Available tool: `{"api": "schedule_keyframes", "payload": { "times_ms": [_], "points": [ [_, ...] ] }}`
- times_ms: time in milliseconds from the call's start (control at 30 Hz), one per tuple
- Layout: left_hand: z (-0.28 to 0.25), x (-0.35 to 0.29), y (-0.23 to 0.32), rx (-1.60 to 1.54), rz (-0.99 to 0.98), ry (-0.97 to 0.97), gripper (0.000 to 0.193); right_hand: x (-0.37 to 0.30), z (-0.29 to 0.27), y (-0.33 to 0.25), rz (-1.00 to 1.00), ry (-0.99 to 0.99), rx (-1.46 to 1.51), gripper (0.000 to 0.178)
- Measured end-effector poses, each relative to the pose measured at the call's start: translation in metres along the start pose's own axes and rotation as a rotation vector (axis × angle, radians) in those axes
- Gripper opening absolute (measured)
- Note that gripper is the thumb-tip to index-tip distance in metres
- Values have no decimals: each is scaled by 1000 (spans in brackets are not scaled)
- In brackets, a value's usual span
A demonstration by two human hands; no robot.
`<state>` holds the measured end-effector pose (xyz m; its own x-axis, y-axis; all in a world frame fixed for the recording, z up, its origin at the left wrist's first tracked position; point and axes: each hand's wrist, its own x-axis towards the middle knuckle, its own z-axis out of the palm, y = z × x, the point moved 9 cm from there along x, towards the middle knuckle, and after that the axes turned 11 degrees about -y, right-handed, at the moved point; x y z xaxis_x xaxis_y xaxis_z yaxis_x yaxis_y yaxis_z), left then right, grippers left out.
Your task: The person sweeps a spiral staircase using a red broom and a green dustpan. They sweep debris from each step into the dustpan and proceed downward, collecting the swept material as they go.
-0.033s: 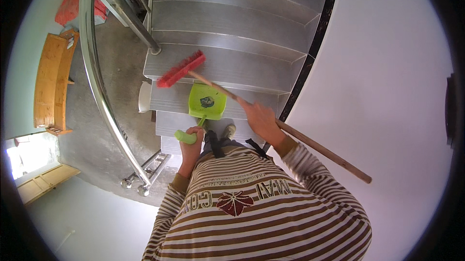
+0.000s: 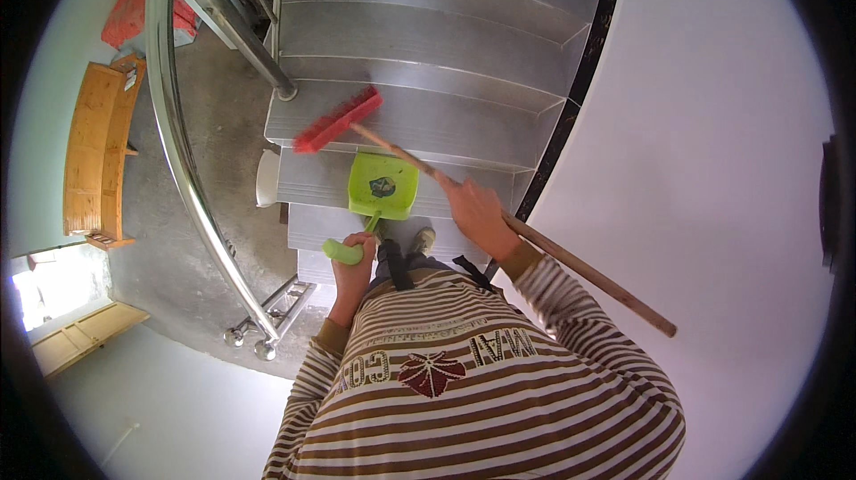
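My left hand [image 2: 355, 268] is closed round the green handle of a bright green dustpan [image 2: 406, 179], which sits low over the stair just ahead of my feet. A dark patch shows in the middle of its pan. My right hand [image 2: 477, 213] grips the wooden stick of a broom [image 2: 584, 268]; the stick slants from the upper left down to the lower right. At its far end the red bristle head [image 2: 339, 119] is over the step beyond the dustpan, to the left. I cannot tell whether the bristles touch the step.
Grey tiled stairs [image 2: 428, 30] rise ahead. A steel handrail [image 2: 183, 155] curves along their left side, and a white wall [image 2: 704, 168] with a black skirting borders the right. Beyond the rail are a wooden bench [image 2: 89, 150], a white bucket-like container [image 2: 267, 179] and red cloth [image 2: 125, 12].
The broom head has shifted slightly up and to the right, and the stick's near end slightly to the left. My left hand and the dustpan have hardly moved.
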<state>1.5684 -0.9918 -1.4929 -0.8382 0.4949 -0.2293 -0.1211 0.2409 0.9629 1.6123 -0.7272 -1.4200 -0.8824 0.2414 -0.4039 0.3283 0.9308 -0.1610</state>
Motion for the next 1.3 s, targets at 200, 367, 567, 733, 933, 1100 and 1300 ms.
{"api": "schedule_keyframes", "payload": {
  "times_ms": [200, 367, 567, 733, 933, 1100, 1300],
  "points": [
    [8, -2, 2, -23, -21, -4, 13, -23, 60, 37, 66, -63, 21, 54],
    [3, -5, -2, 51, 10, 2, 13, -124, 13, 43, 56, -317, 60, 46],
    [9, 0, -5, 34, -4, -34, 12, -136, -31, 46, 116, -286, 49, 46],
    [13, 2, -1, 63, 27, -42, 11, -100, -10, 76, 207, -73, -89, 53],
    [23, -2, -6, 62, -48, -65, 11, -88, 54, 133, 243, -32, -91, 57],
    [30, 0, -13, 59, 35, -45, 10, -142, 59, 96, 243, -337, 51, 55],
    [34, 3, 6, 113, 42, -82, 11, -161, 11, 74, 124, -263, 241, 54]
  ]
}}
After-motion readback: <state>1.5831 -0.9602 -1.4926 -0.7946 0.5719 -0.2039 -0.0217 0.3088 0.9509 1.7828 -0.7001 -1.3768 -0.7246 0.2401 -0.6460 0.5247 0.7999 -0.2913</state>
